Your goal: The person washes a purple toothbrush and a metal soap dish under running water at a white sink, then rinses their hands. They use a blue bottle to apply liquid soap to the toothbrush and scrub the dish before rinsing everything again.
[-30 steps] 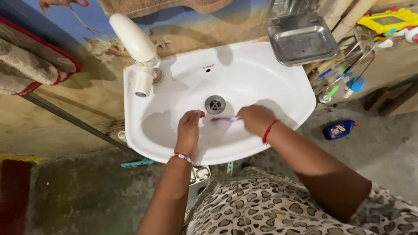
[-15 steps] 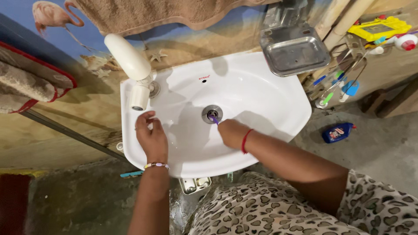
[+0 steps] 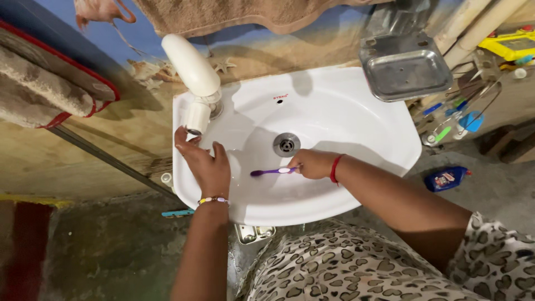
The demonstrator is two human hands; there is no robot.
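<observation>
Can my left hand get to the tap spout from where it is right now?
Probably yes. The left hand sits just below the white tap spout, fingertips almost at its mouth, with nothing between them. The right hand holds the purple toothbrush away.

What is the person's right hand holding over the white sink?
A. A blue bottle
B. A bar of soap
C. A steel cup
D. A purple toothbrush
D: the right hand grips a purple toothbrush that lies level above the basin of the sink, near the drain, while the left hand reaches up under the white tap.
</observation>
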